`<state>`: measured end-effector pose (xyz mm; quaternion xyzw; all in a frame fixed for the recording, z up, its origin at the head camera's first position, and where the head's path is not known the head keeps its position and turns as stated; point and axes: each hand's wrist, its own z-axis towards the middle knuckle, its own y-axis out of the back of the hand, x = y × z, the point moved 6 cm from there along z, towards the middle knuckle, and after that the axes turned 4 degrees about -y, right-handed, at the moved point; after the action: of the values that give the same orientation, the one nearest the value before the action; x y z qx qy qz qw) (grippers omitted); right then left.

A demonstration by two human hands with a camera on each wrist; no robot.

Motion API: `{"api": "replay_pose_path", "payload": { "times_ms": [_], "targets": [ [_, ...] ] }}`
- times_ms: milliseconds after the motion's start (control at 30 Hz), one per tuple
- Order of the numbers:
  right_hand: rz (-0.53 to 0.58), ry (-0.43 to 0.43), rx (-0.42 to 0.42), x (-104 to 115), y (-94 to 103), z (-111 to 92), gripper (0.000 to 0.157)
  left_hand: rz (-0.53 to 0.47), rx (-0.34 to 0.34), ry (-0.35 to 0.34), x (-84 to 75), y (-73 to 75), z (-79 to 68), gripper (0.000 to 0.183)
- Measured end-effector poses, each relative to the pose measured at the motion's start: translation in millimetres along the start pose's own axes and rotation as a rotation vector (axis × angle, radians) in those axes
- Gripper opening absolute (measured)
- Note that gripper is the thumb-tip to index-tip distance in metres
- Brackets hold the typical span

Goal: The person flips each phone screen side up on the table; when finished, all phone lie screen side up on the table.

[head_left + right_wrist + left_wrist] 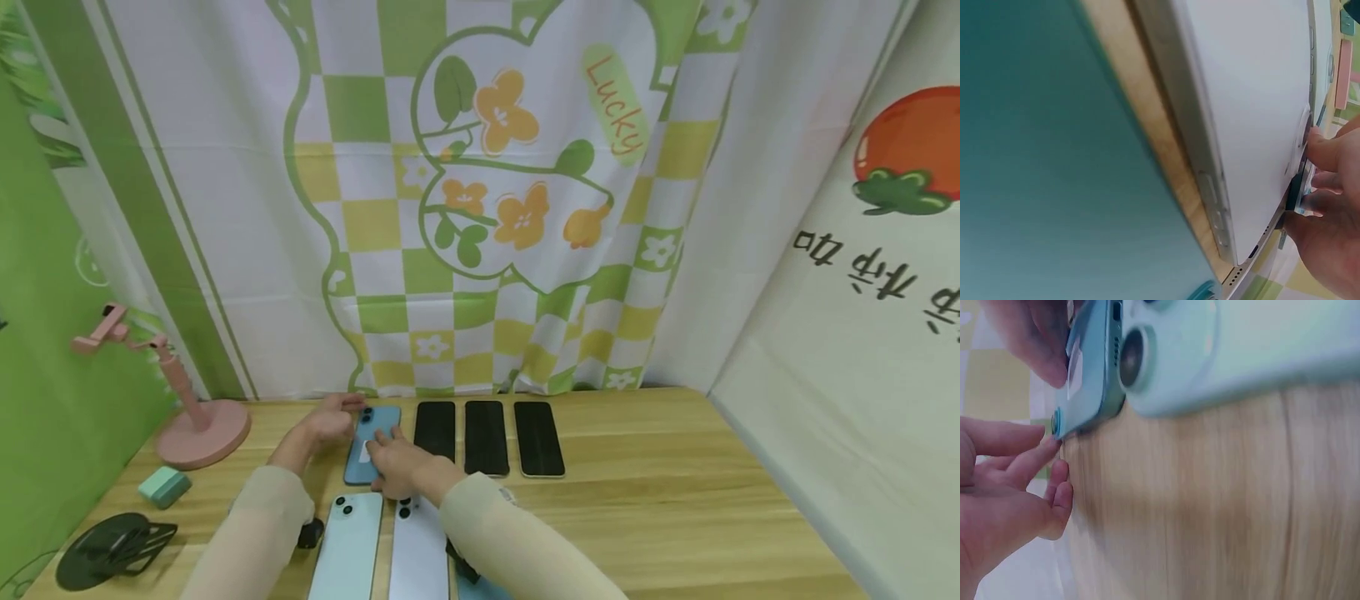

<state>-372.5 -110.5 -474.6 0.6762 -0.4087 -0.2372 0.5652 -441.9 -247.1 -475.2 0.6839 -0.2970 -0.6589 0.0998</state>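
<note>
A blue phone (385, 419) lies back up on the wooden table, its camera at the far left corner and a white label (1075, 370) on its back. My left hand (330, 422) is at its far left corner, fingers extended beside the camera. From the near right side my right hand (401, 463) reaches over the phone, with fingertips on its back by the label and at its right edge. Closer to me, a pale green phone (348, 542) and a pale lavender phone (420, 550) lie back up, and a teal phone (482, 591) is partly hidden by my right sleeve.
Three phones with black screens lie in a row to the right: one (435, 427) beside the blue phone, then a second (486, 437) and a third (538, 439). A pink stand (201, 433), a green box (164, 487) and a black stand (105, 554) occupy the left. A curtain (495, 325) hangs behind.
</note>
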Motion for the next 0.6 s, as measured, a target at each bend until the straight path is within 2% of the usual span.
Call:
{"api": "replay_pose_path", "payload": {
  "times_ms": [300, 600],
  "targets": [
    [0.007, 0.002, -0.005, -1.2, 1.8, -0.3, 0.072, -0.267, -0.098, 0.089, 1.9, 1.6, 0.2, 0.077],
    [0.132, -0.002, -0.024, -7.2, 3.4, -0.2, 0.074, -0.345, -0.080, 0.052, 6.8, 5.6, -8.4, 0.068]
  ]
}}
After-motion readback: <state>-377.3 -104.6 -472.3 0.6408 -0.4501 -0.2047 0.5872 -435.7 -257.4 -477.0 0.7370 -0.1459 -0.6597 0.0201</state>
